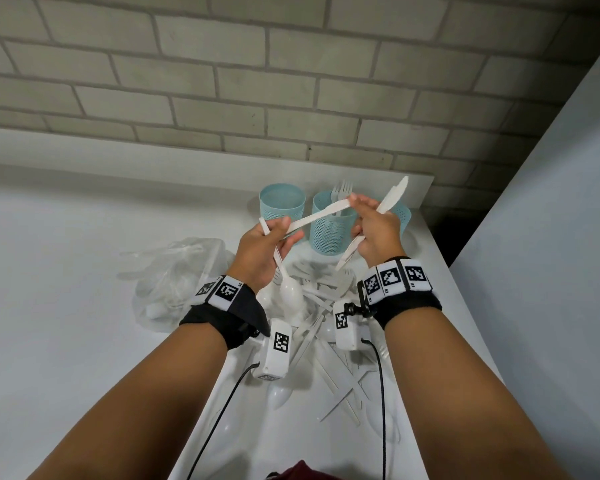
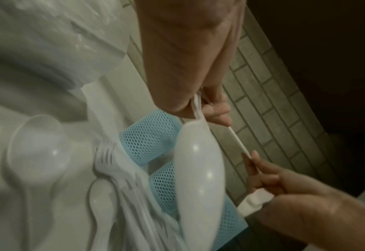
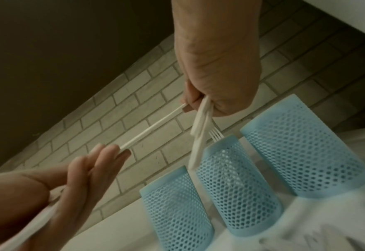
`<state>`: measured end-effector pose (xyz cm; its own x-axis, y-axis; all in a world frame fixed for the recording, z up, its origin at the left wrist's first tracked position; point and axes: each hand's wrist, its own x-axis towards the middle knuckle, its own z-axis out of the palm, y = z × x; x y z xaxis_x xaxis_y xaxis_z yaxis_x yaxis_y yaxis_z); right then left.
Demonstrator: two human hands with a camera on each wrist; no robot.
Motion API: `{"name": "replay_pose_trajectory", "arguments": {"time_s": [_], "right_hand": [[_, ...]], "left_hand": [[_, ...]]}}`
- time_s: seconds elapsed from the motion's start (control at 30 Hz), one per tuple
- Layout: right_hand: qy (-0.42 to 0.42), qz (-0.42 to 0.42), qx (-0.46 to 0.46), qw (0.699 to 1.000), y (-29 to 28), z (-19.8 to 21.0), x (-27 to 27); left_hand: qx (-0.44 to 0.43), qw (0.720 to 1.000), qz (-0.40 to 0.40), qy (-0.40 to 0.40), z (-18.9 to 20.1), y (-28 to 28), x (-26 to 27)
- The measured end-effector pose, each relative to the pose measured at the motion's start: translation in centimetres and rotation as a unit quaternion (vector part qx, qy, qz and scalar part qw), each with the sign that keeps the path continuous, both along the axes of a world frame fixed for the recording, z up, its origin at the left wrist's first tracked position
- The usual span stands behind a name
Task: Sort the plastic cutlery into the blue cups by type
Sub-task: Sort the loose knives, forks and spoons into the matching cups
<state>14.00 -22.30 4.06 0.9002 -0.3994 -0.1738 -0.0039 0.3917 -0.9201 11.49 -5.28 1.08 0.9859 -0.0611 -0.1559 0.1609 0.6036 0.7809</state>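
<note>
Left hand (image 1: 262,251) gripping a spoon (image 1: 289,289) and one end of a knife (image 1: 317,215); right hand (image 1: 374,233) pinching its other end, clutching two more knives (image 1: 392,197) above the cups (image 1: 329,226).

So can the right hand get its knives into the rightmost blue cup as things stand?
Probably yes: the right hand is just above the rightmost blue cup, whose mouth looks unblocked, though its fingertips also pinch the knife shared with the left hand.

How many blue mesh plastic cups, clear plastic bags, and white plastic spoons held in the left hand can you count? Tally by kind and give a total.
Blue mesh plastic cups: 3
Clear plastic bag: 1
White plastic spoon held in the left hand: 1
Total: 5
</note>
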Motion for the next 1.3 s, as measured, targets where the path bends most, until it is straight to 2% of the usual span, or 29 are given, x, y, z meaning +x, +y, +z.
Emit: {"name": "replay_pose_trajectory", "arguments": {"time_s": [0.07, 0.13, 0.23, 0.3, 0.37, 0.5, 0.57, 0.67, 0.8, 0.93, 1.1, 1.2, 1.3], "right_hand": [[-0.009, 0.009, 0.028, 1.0, 0.2, 0.5, 0.2], [-0.009, 0.06, 0.03, 0.998, 0.7, 0.8, 0.4], [0.007, 0.139, -0.059, 0.988, 1.9, 0.8, 0.5], [0.013, 0.16, -0.114, 0.98, 2.3, 0.7, 0.5], [0.012, 0.166, -0.128, 0.978, 2.5, 0.6, 0.7], [-0.001, 0.162, -0.053, 0.985, 2.5, 1.0, 0.9], [-0.042, 0.156, 0.005, 0.987, 2.8, 1.4, 0.9], [-0.1, 0.134, 0.018, 0.986, 3.4, 2.1, 1.1], [-0.101, 0.173, -0.062, 0.978, 4.5, 1.7, 1.4], [-0.043, 0.219, -0.198, 0.954, 4.9, 1.0, 1.8], [0.028, 0.293, -0.206, 0.933, 5.1, 2.1, 2.7], [0.006, 0.255, -0.216, 0.943, 5.6, 3.5, 4.0], [-0.069, 0.132, -0.18, 0.972, 6.1, 4.8, 6.4]], "left_hand": [[0.035, 0.999, -0.025, 0.005, 0.0, -0.4, -0.3], [0.052, 0.998, -0.04, 0.005, 0.0, -0.8, -0.5], [0.063, 0.996, -0.056, 0.005, -0.2, -1.2, -0.6], [0.065, 0.996, -0.056, 0.004, -0.3, -1.3, -0.6], [0.05, 0.997, -0.05, 0.005, -0.5, -1.3, -0.5], [0.045, 0.997, -0.057, 0.018, -0.8, -1.3, -0.2], [0.063, 0.994, -0.082, 0.041, -0.9, -1.3, -0.2], [0.063, 0.988, -0.122, 0.075, -0.8, -1.5, -0.2], [-0.014, 0.984, -0.146, 0.104, -0.3, -1.4, -0.6], [-0.055, 0.986, -0.101, 0.123, -0.2, -0.9, -0.5], [-0.066, 0.989, -0.045, 0.128, -0.3, -0.7, 0.3], [-0.06, 0.99, -0.03, 0.125, -0.4, -0.4, 0.7], [-0.032, 0.994, -0.001, 0.108, -0.4, -0.2, 1.2]]}}
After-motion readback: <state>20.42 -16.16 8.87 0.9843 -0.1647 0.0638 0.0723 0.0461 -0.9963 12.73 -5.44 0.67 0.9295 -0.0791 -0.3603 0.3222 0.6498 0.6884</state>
